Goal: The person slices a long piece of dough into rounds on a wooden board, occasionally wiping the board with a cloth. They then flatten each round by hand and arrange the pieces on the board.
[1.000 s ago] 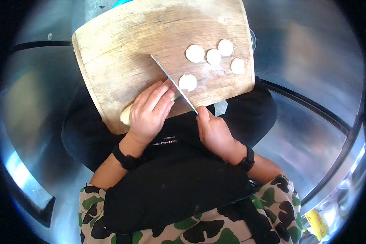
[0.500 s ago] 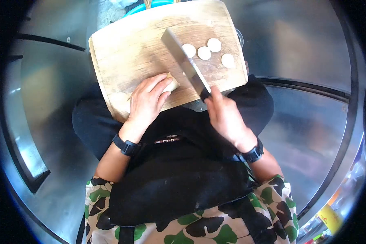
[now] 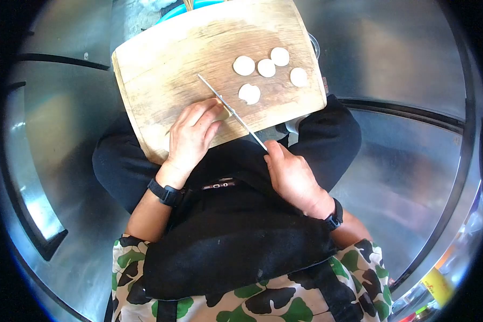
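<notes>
My left hand (image 3: 192, 133) is closed over a pale, round vegetable (image 3: 222, 114), pressing it to the wooden cutting board (image 3: 172, 75). Most of that piece is hidden by my fingers. In my right hand (image 3: 295, 177) is the handle of a cleaver (image 3: 235, 114), its blade seen nearly edge-on, upright against the cut end of the vegetable and close to my left fingertips. Just right of the blade lies a white slice (image 3: 249, 94) with a notched edge. Several more round slices, among them one at the left (image 3: 244, 65) and one at the right (image 3: 298, 77), lie flat on the board.
The board rests across my legs in black trousers (image 3: 123, 161). Behind its far edge shows a blue basin (image 3: 169, 15) with thin sticks. Metal panels (image 3: 397, 59) stand on both sides, and a yellow packet (image 3: 436, 286) is at lower right.
The cleaver has swung left and turned edge-on, down to the vegetable. A notched slice now shows on the board where the blade was. My left hand stays nearly in place.
</notes>
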Demonstrator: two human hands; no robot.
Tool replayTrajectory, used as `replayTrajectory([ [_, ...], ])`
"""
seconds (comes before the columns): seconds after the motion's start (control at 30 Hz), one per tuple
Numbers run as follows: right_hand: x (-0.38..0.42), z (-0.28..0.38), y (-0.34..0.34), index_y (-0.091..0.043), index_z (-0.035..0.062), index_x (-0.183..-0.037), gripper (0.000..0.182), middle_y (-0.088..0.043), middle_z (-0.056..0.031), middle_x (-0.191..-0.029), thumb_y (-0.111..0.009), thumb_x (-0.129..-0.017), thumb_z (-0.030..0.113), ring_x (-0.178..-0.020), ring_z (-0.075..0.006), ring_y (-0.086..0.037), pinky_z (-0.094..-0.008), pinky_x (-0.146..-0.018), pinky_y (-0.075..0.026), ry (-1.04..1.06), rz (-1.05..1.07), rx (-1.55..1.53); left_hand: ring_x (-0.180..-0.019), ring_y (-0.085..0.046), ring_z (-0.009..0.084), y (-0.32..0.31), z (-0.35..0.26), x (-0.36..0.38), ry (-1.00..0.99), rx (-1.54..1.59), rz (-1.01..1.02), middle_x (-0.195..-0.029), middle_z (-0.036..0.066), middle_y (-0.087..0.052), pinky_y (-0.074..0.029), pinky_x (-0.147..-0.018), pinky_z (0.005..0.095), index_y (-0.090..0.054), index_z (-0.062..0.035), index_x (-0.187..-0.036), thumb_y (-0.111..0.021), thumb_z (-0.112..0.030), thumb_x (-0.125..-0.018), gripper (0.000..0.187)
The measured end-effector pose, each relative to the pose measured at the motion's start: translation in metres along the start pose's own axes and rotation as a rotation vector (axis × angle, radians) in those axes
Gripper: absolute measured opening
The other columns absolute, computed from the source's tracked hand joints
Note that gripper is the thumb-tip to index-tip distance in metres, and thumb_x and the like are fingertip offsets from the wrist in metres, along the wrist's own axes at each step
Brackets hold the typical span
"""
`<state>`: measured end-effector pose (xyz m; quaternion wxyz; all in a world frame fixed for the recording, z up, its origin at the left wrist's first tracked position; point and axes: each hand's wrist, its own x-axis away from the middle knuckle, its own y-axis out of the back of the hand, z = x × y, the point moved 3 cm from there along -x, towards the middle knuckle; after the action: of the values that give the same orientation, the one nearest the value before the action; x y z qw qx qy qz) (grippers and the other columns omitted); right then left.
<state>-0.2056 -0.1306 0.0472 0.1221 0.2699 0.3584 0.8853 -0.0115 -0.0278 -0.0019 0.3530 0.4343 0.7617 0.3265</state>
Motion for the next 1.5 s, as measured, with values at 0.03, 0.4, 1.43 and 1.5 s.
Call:
replayTrajectory([
  [0.03, -0.001, 0.0, -0.001, -0.045, 0.0032, -0.112, 0.02, -0.063, -0.024, -0.09, -0.054, -0.095, 0.009, -0.074, -0.0456, -0.063, -0.051, -0.061, -0.052, -0.008, 0.003, 0.006, -0.103, -0.062, 0.0263, 0.0, 0.0, 0.0, -0.006, -0.003, -0.003, -0.117, 0.003, -0.063, -0.054, -0.085, 0.0369, -0.065, -0.0112, -0.112, -0.073, -0.01, -0.075, 0.038],
  [0.4, -0.026, 0.004, -0.012, -0.042, 0.0009, -0.105, 0.018, -0.06, -0.0236, -0.082, -0.054, -0.092, 0.005, -0.065, -0.0441, -0.062, -0.0504, -0.055, -0.051, 0.039, 0.07, 0.08, -0.101, -0.063, 0.027, -0.003, 0.012, -0.001, 0.022, 0.051, -0.008, -0.11, 0.007, -0.064, -0.054, -0.084, 0.0372, -0.066, -0.0057, -0.104, -0.075, -0.01, -0.074, 0.032],
  [1.43, 0.026, -0.06, 0.057, -0.048, 0.003, -0.122, 0.026, -0.056, -0.0054, -0.071, -0.055, -0.098, 0.009, -0.043, -0.0101, -0.047, -0.0239, -0.041, -0.042, -0.192, -0.366, -1.159, -0.127, -0.048, 0.028, -0.006, -0.013, -0.037, -0.054, -0.208, 0.073, -0.13, 0.003, -0.057, -0.039, -0.108, 0.0421, -0.062, -0.0117, -0.121, -0.074, -0.014, -0.079, 0.044],
  [1.5, 0.039, -0.083, 0.055, -0.048, 0.0031, -0.122, 0.028, -0.056, -0.006, -0.072, -0.058, -0.097, 0.011, -0.043, -0.0108, -0.047, -0.024, -0.04, -0.04, -0.131, -0.355, -1.295, -0.129, -0.046, 0.028, -0.018, -0.024, -0.041, -0.222, -0.231, 0.081, -0.13, 0.003, -0.058, -0.036, -0.11, 0.0421, -0.062, -0.0121, -0.12, -0.069, -0.014, -0.083, 0.038],
])
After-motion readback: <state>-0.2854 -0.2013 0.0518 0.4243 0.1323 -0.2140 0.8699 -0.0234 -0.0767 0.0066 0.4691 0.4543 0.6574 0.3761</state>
